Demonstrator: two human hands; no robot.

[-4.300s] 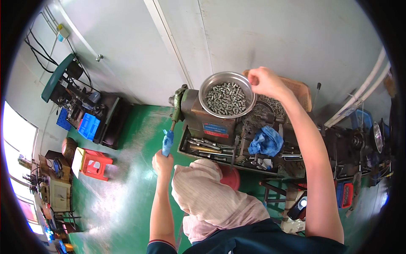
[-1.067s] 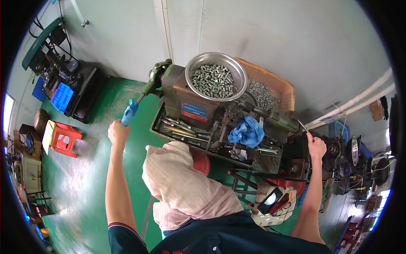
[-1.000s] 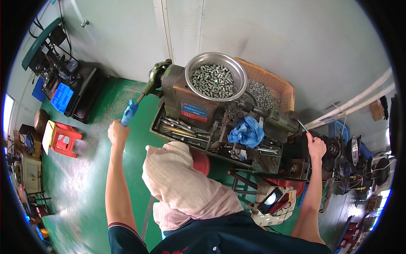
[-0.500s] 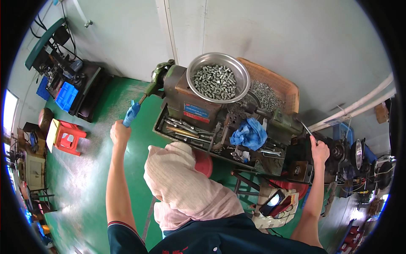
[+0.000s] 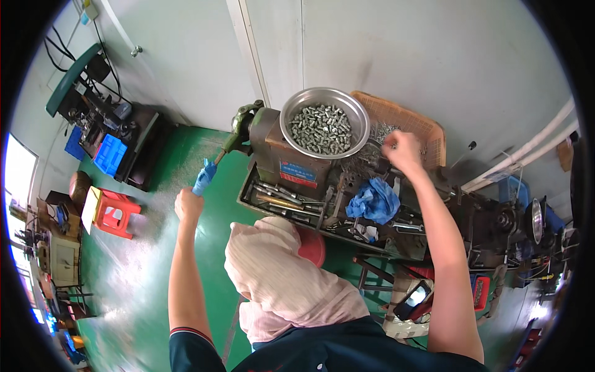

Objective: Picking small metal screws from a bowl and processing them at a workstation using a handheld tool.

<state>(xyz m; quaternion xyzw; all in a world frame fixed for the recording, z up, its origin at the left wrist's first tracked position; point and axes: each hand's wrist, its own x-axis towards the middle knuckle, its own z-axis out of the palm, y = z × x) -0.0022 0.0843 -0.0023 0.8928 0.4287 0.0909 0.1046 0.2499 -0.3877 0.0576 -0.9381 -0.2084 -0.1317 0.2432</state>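
My left hand [image 5: 188,204] is wrapped round the lever handle [image 5: 205,177], which has blue wrapping and joins the left end of a green-grey bench lathe [image 5: 263,139]. My right hand [image 5: 403,150] hangs over the middle of the lathe, by the near edge of a tan plastic basket [image 5: 427,121] of small metal parts. Its fingers are curled together; whatever they hold is too small or hidden. A steel bowl [image 5: 289,136] full of short metal fittings [image 5: 322,130] rests on the lathe's headstock. To the right, a thin lever with a dark knob [image 5: 472,146] points up, untouched.
In front of the lathe, a tray holds several rods and tools [image 5: 285,201]. A crumpled blue cloth [image 5: 374,201] and a wrench [image 5: 409,227] lie right of them. A red stool [image 5: 118,212] and another machine [image 5: 93,105] stand left. A phone [image 5: 413,299] lies near my right arm.
My right hand has let go of the thin right-hand lever and moved left to the lathe's middle. That lever now points farther up. My left hand keeps its hold; the view has shifted slightly.
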